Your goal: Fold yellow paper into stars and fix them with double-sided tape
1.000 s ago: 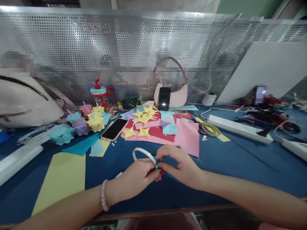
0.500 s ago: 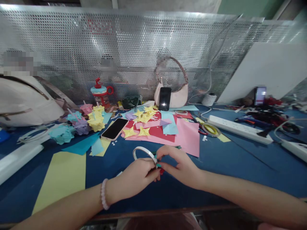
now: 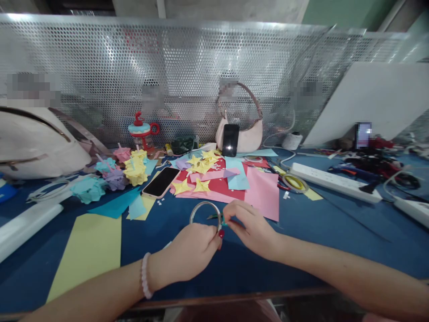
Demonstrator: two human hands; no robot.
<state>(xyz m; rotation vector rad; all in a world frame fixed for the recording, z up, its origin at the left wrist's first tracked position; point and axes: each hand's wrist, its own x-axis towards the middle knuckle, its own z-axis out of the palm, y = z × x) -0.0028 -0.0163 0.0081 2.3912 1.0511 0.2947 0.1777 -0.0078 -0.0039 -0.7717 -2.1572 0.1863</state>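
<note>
My left hand [image 3: 192,246], with a pale beaded bracelet [image 3: 146,275] at its wrist, is closed on the lower right side of a narrow white roll of tape [image 3: 205,204] standing on edge. A red spot shows at its thumb tip. Close beside the roll, my right hand [image 3: 251,228] is closed in a pinch, with teal showing at its fingertips. What the pinch holds, if anything, is too small to make out. Behind the roll a dark green pointed thing [image 3: 212,216] partly shows on the blue table [image 3: 268,273].
Yellow paper stars [image 3: 201,165] lie on pink and red paper [image 3: 263,188]. A phone [image 3: 161,182] and folded paper flowers [image 3: 115,178] are to the left. Yellow paper [image 3: 89,250] lies near my left forearm. A power strip [image 3: 335,181] is at right; a handbag [image 3: 251,134] stands behind.
My right hand has drawn slightly away from my left, opening a small gap beside the tape. The roll has turned and shifted a little to the right.
</note>
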